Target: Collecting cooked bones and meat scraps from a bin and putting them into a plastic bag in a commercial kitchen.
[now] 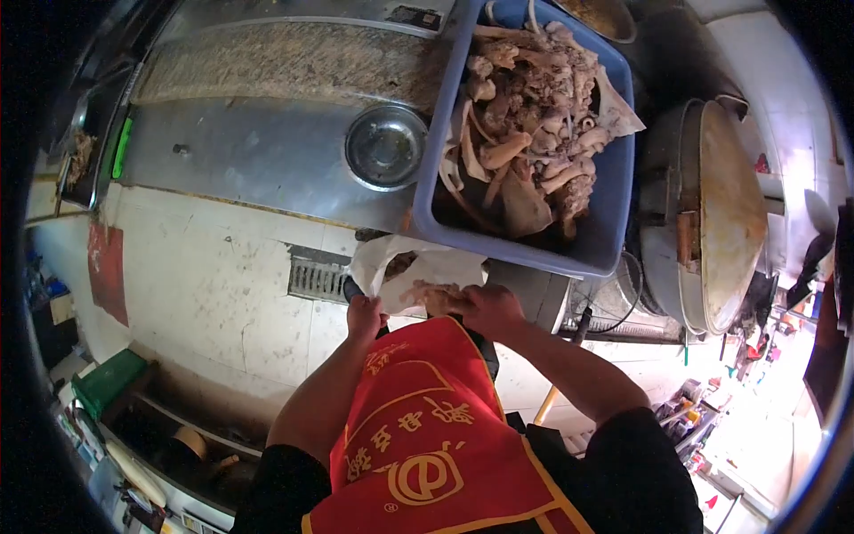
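Note:
My left hand (365, 319) is closed on the edge of a white plastic bag (373, 263), below the rim of the steel counter. My right hand (494, 312) grips a piece of meaty bone (434, 294) at the bag's mouth. Some dark contents show inside the bag. Just beyond both hands stands a blue plastic tub (520, 252), holding a heap of cooked bones (534, 127) with scraps of meat. Left of the tub, a round stainless steel bowl (387, 148) rests on the counter.
The steel counter (267, 153) spans the upper left, with a bright green object (122, 148) at its end. A large metal pot with a lid (730, 217) stands right of the tub. A floor drain grate (319, 277) lies left of the bag. A green bin (110, 380) is at lower left.

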The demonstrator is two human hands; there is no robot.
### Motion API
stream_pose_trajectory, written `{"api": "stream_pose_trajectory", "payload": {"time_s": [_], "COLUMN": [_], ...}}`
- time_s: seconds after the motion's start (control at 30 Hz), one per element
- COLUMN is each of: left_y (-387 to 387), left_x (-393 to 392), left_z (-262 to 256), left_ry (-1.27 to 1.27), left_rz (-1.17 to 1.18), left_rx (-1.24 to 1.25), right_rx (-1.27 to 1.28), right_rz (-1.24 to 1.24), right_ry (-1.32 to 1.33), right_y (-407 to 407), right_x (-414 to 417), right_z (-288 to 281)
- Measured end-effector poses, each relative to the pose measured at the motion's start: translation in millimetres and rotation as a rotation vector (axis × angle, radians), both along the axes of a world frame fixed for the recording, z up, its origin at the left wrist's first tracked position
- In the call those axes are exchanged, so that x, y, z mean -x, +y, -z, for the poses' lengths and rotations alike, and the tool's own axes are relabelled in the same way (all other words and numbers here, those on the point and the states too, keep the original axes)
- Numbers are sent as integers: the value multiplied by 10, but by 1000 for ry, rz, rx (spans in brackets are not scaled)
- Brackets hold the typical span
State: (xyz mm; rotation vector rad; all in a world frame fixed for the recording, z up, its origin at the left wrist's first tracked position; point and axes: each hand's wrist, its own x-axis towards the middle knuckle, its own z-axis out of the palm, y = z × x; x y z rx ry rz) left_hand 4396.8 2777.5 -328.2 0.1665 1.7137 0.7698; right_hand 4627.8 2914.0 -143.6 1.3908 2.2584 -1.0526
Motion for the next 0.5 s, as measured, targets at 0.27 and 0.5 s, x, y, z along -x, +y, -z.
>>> {"api": "stream_pose_trajectory", "payload": {"time_s": [0.27, 0.5], "left_y": [140, 34], "left_x": [-118, -50], "left_z": [-166, -92], "left_ry": [-25, 37], "left_rz": [-29, -40], "left_rx": [16, -51], "right_rx": [-266, 106], "right_rz": [-233, -186], "right_ry": [-169, 65], "right_y": [-24, -118], "right_x": [339, 549], "right_z": [1815, 1358]}}
